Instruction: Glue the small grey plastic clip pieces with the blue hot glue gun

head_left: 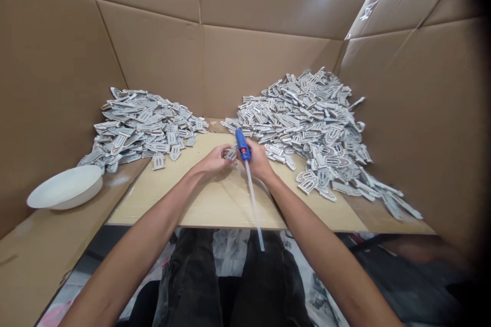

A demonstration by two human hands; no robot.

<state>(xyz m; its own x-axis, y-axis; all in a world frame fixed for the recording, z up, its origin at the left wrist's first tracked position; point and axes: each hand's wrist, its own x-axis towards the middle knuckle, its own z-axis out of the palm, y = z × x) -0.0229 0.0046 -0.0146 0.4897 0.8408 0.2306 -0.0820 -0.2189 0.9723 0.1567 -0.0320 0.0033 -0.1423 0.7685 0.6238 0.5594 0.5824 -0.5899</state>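
We see the blue glue gun (pixel 243 145) gripped in the right hand (pixel 258 160), fingers wrapped around its body, with a long translucent glue stick (pixel 253 203) trailing out of its back end toward the person's lap. Just left of the glue gun, the left hand (pixel 213 161) pinches a small grey-and-white cutout piece (pixel 231 153) between curled fingertips, the piece sitting right against the gun's front end. Both forearms reach forward and converge over the pale wooden board (pixel 215 204), wrists low, the hands almost touching.

The piece looks flat and arch-shaped, with a pale outline pattern. Left of the glue gun and farther back lies a heap of similar pieces (pixel 143 127); right of the glue gun a larger heap (pixel 314 122) spills forward along the board. Far left of the glue gun, a shallow white bowl (pixel 65 188) rests on brown cardboard. Plain corrugated cardboard walls (pixel 245 56) stand behind the glue gun and on both sides.
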